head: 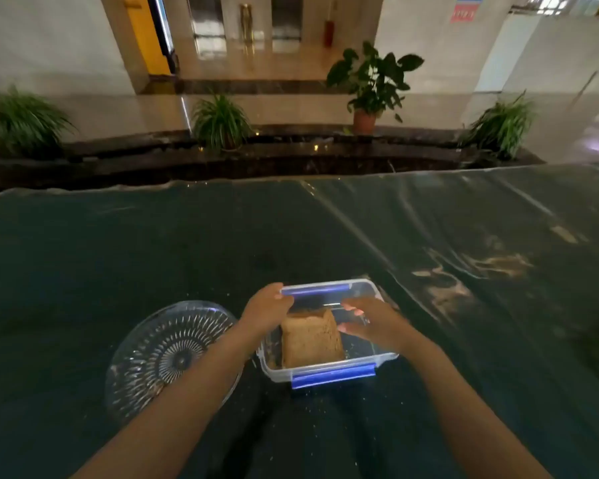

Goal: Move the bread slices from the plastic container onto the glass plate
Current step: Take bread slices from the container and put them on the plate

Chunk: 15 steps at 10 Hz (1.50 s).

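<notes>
A clear plastic container (381, 358) with blue clips stands on the dark table in front of me. Brown bread slices (310, 340) stand stacked inside it, towards its left side. My left hand (265, 311) grips the container's far left corner, fingertips beside the far blue clip (313, 291). My right hand (374, 323) rests over the container's top on the right, fingers curled onto it. I cannot tell whether a clear lid is on. The cut-glass plate (159, 350) lies just left of the container, partly under my left forearm, with nothing on it.
The table is covered with dark cloth under wrinkled clear plastic sheet (464, 243), scattered with crumbs. Beyond its far edge are a dark stone ledge and potted plants (370, 84). The near blue clip (332, 375) faces me.
</notes>
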{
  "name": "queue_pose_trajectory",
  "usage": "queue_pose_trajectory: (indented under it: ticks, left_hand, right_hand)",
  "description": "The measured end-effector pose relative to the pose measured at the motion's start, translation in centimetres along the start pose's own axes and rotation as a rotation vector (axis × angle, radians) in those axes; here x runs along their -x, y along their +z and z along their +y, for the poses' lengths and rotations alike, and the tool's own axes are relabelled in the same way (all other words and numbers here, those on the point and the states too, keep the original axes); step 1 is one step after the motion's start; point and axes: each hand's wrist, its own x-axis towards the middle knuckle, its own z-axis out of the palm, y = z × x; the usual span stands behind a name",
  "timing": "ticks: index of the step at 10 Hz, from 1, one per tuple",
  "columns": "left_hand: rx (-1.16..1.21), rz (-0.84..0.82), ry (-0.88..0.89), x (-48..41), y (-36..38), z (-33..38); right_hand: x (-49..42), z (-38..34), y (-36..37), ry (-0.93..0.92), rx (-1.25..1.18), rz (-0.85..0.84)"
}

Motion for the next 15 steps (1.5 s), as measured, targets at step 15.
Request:
queue_pose_trajectory:
  ticks: [15]
  left_hand:
    - [0.447,0.052,0.02,-2.1,2.2,-4.9]
  right_hand:
    - [-3.8,-6.2,3.4,0.098,-0.103,0.427]
